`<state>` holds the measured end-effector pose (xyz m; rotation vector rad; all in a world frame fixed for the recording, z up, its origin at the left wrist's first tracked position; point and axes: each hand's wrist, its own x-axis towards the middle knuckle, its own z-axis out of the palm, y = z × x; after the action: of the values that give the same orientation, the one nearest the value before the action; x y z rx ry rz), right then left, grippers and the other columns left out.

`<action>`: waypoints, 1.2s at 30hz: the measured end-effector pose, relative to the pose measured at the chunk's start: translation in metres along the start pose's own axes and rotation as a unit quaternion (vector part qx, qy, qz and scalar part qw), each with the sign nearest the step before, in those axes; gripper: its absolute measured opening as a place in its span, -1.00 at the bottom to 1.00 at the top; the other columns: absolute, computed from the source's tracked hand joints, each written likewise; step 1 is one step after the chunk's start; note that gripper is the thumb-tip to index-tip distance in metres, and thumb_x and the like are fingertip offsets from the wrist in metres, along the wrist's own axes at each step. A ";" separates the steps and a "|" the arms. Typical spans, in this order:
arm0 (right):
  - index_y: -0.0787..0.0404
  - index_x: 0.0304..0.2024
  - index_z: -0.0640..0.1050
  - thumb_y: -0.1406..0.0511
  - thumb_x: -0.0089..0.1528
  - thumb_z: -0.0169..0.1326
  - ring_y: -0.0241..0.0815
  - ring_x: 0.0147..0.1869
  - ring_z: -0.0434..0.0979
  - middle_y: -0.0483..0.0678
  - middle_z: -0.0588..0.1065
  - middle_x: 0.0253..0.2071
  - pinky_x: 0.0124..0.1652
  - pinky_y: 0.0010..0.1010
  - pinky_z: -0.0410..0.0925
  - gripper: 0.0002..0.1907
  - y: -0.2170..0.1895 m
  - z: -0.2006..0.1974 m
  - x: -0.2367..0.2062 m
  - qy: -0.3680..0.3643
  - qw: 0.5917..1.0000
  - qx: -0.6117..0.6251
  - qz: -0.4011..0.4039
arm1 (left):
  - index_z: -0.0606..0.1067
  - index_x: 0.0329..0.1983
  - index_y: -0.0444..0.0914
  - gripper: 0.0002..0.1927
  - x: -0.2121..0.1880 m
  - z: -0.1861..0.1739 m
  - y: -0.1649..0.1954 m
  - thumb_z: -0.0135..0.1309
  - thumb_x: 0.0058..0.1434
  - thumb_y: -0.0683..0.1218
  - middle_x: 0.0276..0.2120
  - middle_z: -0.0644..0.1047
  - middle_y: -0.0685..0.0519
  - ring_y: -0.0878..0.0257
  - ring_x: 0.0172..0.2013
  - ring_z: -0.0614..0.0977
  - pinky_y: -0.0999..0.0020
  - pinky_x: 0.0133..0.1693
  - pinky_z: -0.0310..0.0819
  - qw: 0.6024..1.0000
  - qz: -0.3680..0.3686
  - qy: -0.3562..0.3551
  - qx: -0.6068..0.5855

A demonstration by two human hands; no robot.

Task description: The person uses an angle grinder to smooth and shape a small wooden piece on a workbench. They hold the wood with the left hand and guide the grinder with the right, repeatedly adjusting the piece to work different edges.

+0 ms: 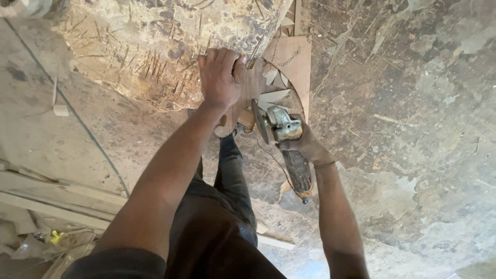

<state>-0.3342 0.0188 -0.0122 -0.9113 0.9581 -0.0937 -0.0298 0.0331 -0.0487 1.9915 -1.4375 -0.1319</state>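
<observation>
Grinder [281, 129] in right hand [305, 144], left hand [221, 77] pinning wood pc [248, 98].
</observation>
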 end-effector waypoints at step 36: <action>0.28 0.24 0.36 0.55 0.02 0.24 -0.10 -0.17 0.60 0.03 0.54 -0.15 -0.18 -0.30 0.52 -0.28 0.078 0.077 -0.052 0.149 0.971 0.188 -0.011 | 0.47 -0.21 -0.13 -0.91 -0.003 -0.005 0.008 0.07 0.40 -0.05 -0.34 0.47 0.10 0.18 -0.22 0.38 0.18 -0.06 0.16 0.996 -0.067 0.052 0.020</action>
<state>-0.3326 0.1403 -0.0134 -0.5642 1.1611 -0.4270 -0.0359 0.0367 -0.0414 2.0952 -1.2505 -0.0579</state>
